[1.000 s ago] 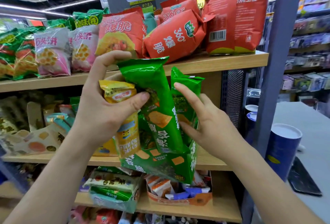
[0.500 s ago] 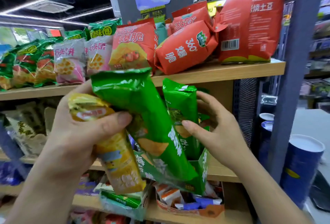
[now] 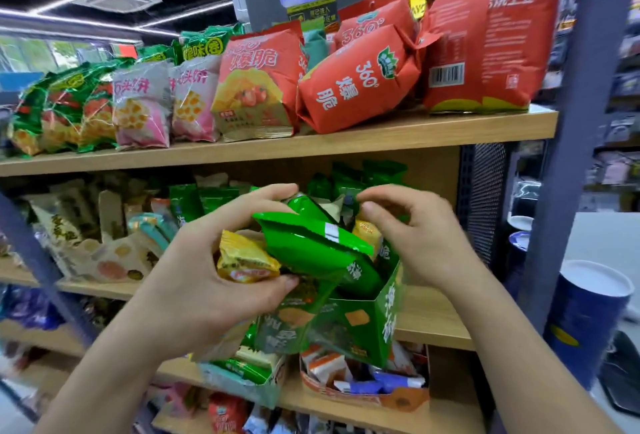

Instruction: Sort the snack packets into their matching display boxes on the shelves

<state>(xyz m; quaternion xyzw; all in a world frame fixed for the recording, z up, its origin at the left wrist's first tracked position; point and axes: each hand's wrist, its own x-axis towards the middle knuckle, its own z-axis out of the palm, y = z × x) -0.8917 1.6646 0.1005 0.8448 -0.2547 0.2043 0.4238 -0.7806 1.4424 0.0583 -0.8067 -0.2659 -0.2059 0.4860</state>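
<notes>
Fingers [image 3: 266, 195] and thumb of the left hand [image 3: 204, 288] clamp two crinkly foil packets together. One is a yellow packet [image 3: 244, 260], its sealed end bunched against the palm. The other is a long glossy green packet [image 3: 311, 246], lying tilted at its three o'clock with its lower end dipping into the open mouth of the green display box [image 3: 349, 326]. That cardboard box sits at the front edge of the middle shelf [image 3: 433, 316], its lower corner showing below the board's edge, its left side blurred and partly behind the left palm. More packets stand inside it, mostly covered, among them another yellow one [image 3: 367, 231]. At two o'clock of the box the right hand [image 3: 429, 246] hovers over the mouth, fingertips [image 3: 375, 209] curled toward the packet tops; whether they pinch anything I cannot tell. Bare wooden board runs at three o'clock of the box, up to the perforated metal side panel [image 3: 485, 198]. Puffy red bags [image 3: 353, 87] fill the upper shelf at twelve o'clock. Beyond the grey post [image 3: 571, 163], a blue cylinder tub [image 3: 588, 316] stands at four o'clock, its base hard to make out.
</notes>
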